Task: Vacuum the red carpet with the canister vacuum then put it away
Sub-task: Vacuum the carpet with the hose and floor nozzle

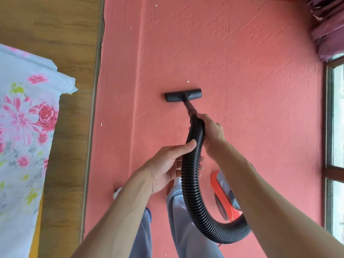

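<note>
Down by my feet, at the near right, the canister vacuum [223, 194] sits on the red carpet [251, 58], partly hidden behind my right forearm. Its black hose [191, 175] loops out from the near side and climbs up between my hands.

My left hand [165, 168] holds the hose partway up. The thumb lies over the top and the fingers curl underneath from the left. A little farther on, my right hand [211, 132] is wrapped round the hose's upper end, just where it meets the wand [189, 107]. I cannot see those fingers fully, but the hand is closed round the hose, not spread.

The right hand is the nearer one to the working end, so I judge it steers while the left only carries the slack.

The wand runs away from the right hand, far and slightly left, down to the floor head [183, 94], which lies flat on the carpet. The head's long axis runs left to right, square across the wand.

A white speck [188, 81] lies just beyond the head's far edge, right of its middle. A straight push away from me should take the head over it.

More white bits [101, 124] lie off to the left near the carpet's edge, and others sit much farther up, so I judge plenty of carpet is left to do.
</note>
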Demonstrator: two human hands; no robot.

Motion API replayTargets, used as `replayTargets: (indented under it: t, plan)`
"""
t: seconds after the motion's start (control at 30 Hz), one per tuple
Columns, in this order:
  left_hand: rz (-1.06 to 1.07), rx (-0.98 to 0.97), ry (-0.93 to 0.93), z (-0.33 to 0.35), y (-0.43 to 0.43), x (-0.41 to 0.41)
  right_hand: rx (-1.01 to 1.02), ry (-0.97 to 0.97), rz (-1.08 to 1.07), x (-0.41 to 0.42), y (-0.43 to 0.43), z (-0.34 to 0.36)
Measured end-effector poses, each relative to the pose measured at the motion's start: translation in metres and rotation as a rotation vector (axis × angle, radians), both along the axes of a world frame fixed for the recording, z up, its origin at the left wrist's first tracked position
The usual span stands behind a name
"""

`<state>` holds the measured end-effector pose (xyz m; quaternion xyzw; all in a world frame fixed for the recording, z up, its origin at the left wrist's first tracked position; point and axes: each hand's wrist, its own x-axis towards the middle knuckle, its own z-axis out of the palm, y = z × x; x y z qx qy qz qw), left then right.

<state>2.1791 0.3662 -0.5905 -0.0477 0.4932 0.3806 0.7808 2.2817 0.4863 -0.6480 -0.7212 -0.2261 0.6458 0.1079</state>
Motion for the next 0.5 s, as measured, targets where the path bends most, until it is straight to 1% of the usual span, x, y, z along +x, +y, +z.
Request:
replayTargets:
  t: [0.1,0.17,0.23,0.33,0.43,0.5]
  plan:
    - [0.134,-0.115,0.099,-0.018,0.023,0.010,-0.039,0.053,-0.021,-0.003,0.022,-0.017]
    - [0.208,-0.152,0.103,-0.027,0.037,0.014,-0.038,0.063,-0.016,-0.006,0.036,-0.024]
    - [0.217,-0.135,0.066,-0.026,0.047,0.011,0.014,0.045,-0.021,-0.012,0.049,-0.022]
    - [0.111,-0.015,0.003,-0.009,0.057,-0.007,0.093,0.026,-0.002,-0.020,0.066,-0.003]
    - [-0.017,0.105,-0.013,0.012,0.063,-0.025,0.087,0.030,-0.010,-0.018,0.068,0.017]
    - [-0.078,0.131,0.001,0.018,0.070,-0.032,0.053,0.017,-0.047,-0.015,0.067,0.021]
